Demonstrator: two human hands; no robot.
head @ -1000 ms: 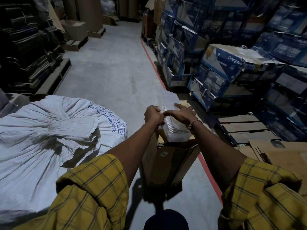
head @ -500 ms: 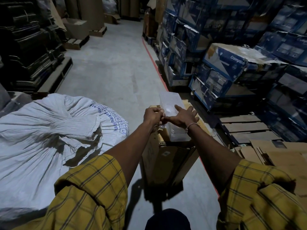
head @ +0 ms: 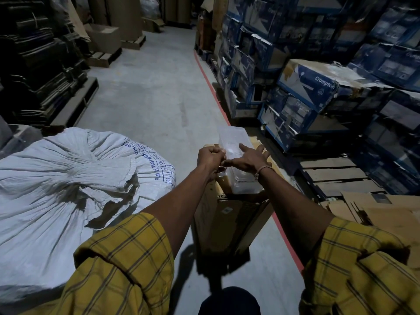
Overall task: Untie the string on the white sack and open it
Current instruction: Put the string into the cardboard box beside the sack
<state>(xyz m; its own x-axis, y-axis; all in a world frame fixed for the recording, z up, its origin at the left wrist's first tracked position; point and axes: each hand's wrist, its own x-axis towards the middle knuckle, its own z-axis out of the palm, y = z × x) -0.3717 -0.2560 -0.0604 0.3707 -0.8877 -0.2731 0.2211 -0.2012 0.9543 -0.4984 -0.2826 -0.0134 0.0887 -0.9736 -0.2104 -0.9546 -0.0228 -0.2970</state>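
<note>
A big white woven sack (head: 56, 192) with blue print lies on the floor at the left, its cloth gathered into folds toward the middle; no string shows on it. Both my arms reach past it to a clear plastic pack (head: 236, 160) resting on a brown cardboard box (head: 229, 221). My left hand (head: 210, 156) is curled shut at the pack's left edge. My right hand (head: 248, 159) lies on top of the pack with its fingers spread, thumb meeting the left hand. Neither hand touches the sack.
Stacks of blue cartons (head: 313, 92) line the right side behind a red floor line (head: 213, 92). Wooden pallets (head: 336, 176) and flat cardboard (head: 381, 210) lie at the right. Dark stacked goods (head: 41, 64) stand at the left. A grey concrete aisle (head: 145, 92) runs ahead.
The clear pack has been tipped from propped upright to lying flatter on the box, and my right hand has spread over its top. The sack has not moved.
</note>
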